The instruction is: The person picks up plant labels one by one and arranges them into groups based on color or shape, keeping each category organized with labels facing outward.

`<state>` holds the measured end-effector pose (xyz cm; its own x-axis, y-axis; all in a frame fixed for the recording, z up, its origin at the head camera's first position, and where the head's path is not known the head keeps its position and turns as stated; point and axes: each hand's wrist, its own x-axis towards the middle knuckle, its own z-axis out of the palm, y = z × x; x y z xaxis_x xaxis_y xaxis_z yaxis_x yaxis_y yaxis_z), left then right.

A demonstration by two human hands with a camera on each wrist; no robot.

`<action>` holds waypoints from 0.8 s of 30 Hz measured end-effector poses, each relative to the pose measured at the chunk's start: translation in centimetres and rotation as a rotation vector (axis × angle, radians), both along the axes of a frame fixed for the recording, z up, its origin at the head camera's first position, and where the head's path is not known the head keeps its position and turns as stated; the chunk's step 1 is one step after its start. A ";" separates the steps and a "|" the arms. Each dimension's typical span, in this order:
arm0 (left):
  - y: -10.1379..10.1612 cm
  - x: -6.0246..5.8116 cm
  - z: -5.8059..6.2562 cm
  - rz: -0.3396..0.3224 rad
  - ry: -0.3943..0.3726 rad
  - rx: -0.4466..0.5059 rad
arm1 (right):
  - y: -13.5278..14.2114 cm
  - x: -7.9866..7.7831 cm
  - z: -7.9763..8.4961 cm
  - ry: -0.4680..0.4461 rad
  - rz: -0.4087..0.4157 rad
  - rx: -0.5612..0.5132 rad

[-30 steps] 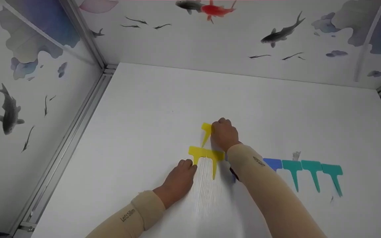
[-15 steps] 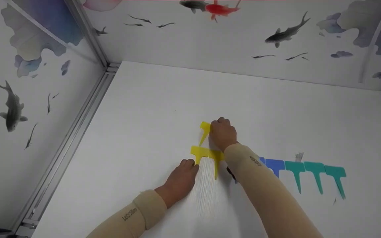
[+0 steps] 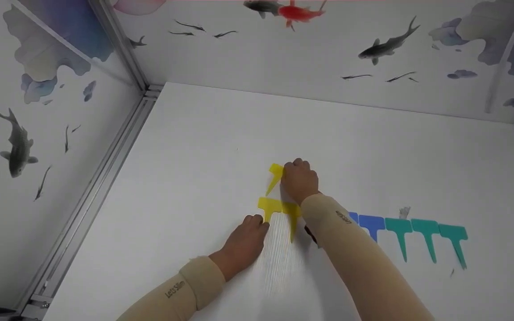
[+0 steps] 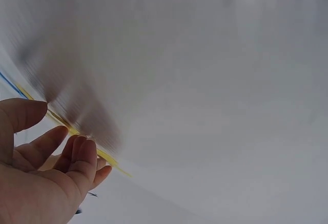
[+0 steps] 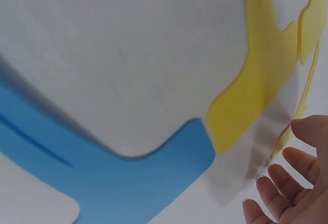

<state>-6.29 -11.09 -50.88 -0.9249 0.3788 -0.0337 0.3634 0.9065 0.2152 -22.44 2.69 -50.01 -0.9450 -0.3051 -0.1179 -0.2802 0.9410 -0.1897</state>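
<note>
In the head view, my right hand (image 3: 300, 180) pinches a yellow T-shaped plant label (image 3: 276, 171) by its head, its stem slanting down to the left. Just below it, two more yellow plant labels (image 3: 269, 205) lie side by side on the white table. My left hand (image 3: 243, 240) rests at the stem of the left one, fingers loosely bent; the left wrist view shows its thumb apart from the fingertips beside the yellow edge. A blue plant label (image 5: 128, 183) adjoins a flat yellow one in the right wrist view. My right forearm hides part of the row.
Rightward the row runs on with a blue label (image 3: 372, 220) and green plant labels (image 3: 424, 226). A small greyish scrap (image 3: 404, 212) lies above them. Printed fish panels (image 3: 257, 53) wall the back and left; a metal rail (image 3: 105, 178) edges the left side.
The yellow label in my right hand has turned slightly, its stem tip swinging left. My left hand has stayed by the lower label. The head view has shifted a little.
</note>
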 end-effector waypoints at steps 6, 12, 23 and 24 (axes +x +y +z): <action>-0.1 0.0 -0.1 -0.004 0.014 0.025 | 0.9 0.3 0.2 -0.030 0.028 -0.029; -0.1 -0.1 0.0 0.007 0.014 0.032 | 2.0 1.1 1.1 -0.068 0.047 -0.096; -0.1 -0.2 0.0 -0.001 0.005 0.037 | 3.0 3.2 2.8 -0.069 0.070 -0.111; -0.1 -0.2 0.0 -0.005 0.007 0.036 | 3.1 3.3 2.8 -0.061 0.079 -0.109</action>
<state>-6.51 -11.18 -50.89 -0.9231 0.3844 -0.0135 0.3696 0.8962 0.2455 -19.10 5.76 -47.18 -0.9096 -0.3924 -0.1368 -0.3373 0.8894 -0.3085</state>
